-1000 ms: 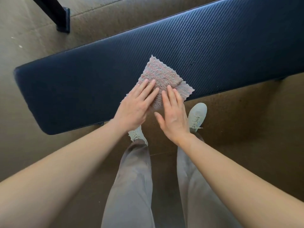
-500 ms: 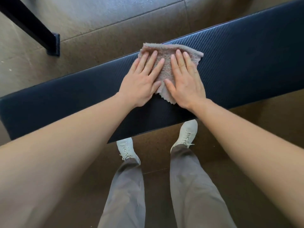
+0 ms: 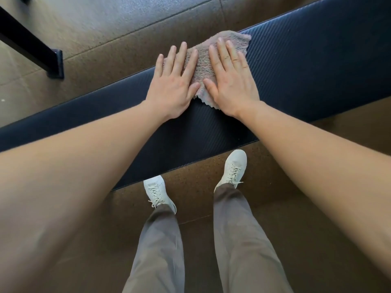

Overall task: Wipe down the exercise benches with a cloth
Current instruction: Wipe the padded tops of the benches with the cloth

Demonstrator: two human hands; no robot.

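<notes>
- Cloth (image 3: 222,50): pinkish terry, lying at the far edge of the dark padded bench (image 3: 306,66), which crosses the view diagonally.
- Left hand (image 3: 172,86): flat, fingers straight and spread, pressing the cloth's left part.
- Right hand (image 3: 231,78): flat, fingers straight, pressing the cloth's right part.
- White shoes (image 3: 232,168): on the brown floor, near side of the bench.

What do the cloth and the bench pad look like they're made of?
Cloth: likely microfibre or terry, by its fluffy pinkish pile and ragged edge. Bench pad: probably vinyl upholstery, dark navy with a fine ribbed texture and slight sheen.
</notes>
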